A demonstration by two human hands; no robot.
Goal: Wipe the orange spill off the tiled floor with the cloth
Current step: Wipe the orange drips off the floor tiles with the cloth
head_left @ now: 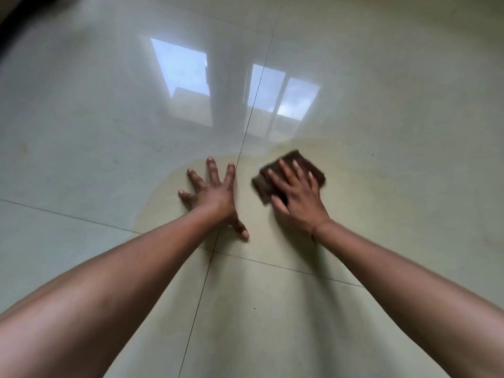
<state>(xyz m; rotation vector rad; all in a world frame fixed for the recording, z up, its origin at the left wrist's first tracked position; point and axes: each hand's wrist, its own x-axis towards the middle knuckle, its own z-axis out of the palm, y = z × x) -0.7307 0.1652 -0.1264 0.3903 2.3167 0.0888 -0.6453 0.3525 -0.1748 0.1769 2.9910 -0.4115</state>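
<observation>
A dark brown folded cloth (297, 160) lies flat on the glossy pale tiled floor (109, 165). My right hand (296, 193) presses down on it with fingers spread, and both look blurred. My left hand (211, 192) rests flat on the floor with its fingers splayed, just left of a grout line and holding nothing. A faint yellowish-orange film (351, 170) spreads over the tiles around and beyond both hands; its edges are hard to tell apart from my shadow.
Grout lines (253, 110) cross the floor, one running away between my hands and one across below them. Bright window reflections (185, 66) shine on the tiles ahead. A dark object (11, 20) sits in the top left corner. Small dark specks dot the floor.
</observation>
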